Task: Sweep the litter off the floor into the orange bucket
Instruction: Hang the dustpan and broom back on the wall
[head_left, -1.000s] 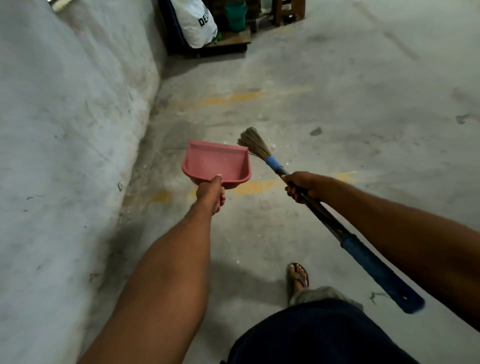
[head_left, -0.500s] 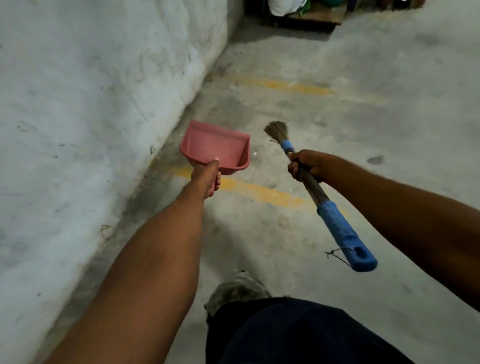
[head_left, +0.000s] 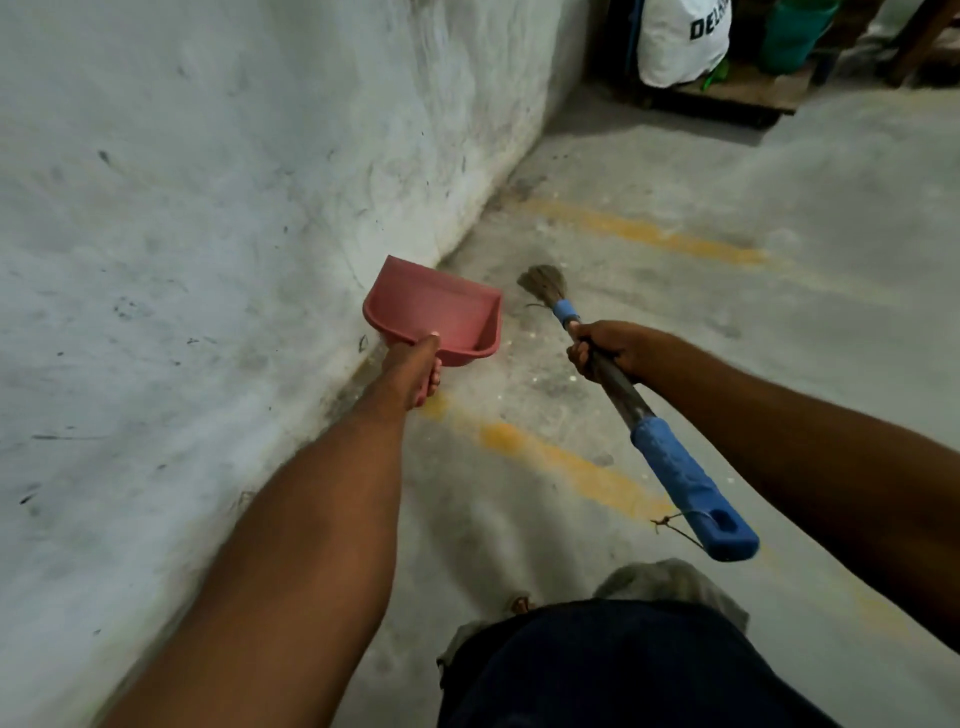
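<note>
- Pink plastic dustpan (head_left: 436, 317): carried clear of the concrete floor (head_left: 779, 364), close to the white wall (head_left: 208, 208); left hand (head_left: 415, 371) grasps its handle.
- Broom (head_left: 680, 483): right hand (head_left: 608, 348) is clenched round the shaft between two blue sleeves; bristles (head_left: 543, 283) are just right of the dustpan.
- Litter (head_left: 524, 338): pale specks on the floor between dustpan and broom.
- White sack (head_left: 683, 41), far end: dark lettering reads "DEL", remainder cut off.

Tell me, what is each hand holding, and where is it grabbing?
The left hand holds the pink dustpan by its handle. The right hand grips the broom on its dark shaft, near the bristles.
</note>
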